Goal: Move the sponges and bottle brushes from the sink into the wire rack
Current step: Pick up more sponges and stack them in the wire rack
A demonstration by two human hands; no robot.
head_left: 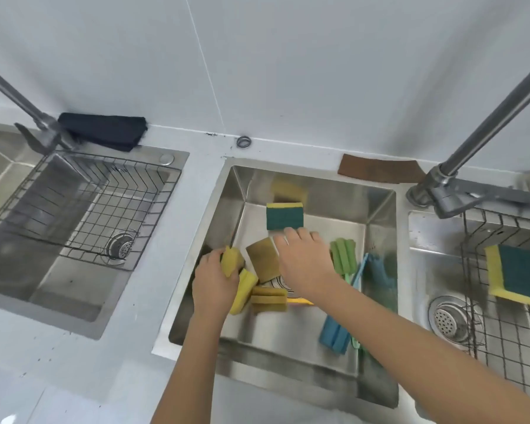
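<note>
Head view, steel middle sink (380, 209): my left hand (213, 286) has its grip pinching a yellow sponge (230, 261) near the basin's left wall. My right hand (303, 258) reaches in, fingers spread, tips touching the near edge of a green-topped yellow sponge (284, 216). Tan sponge (263, 259) lies between my hands; more yellow sponges (268, 298) just below it. Green bottle brush (344, 255) and blue bottle brush (337, 332) lie right of my arm. Right wire rack (502, 332) holds one green-yellow sponge (517, 273). Left wire rack (83, 203) sits in the left sink.
</note>
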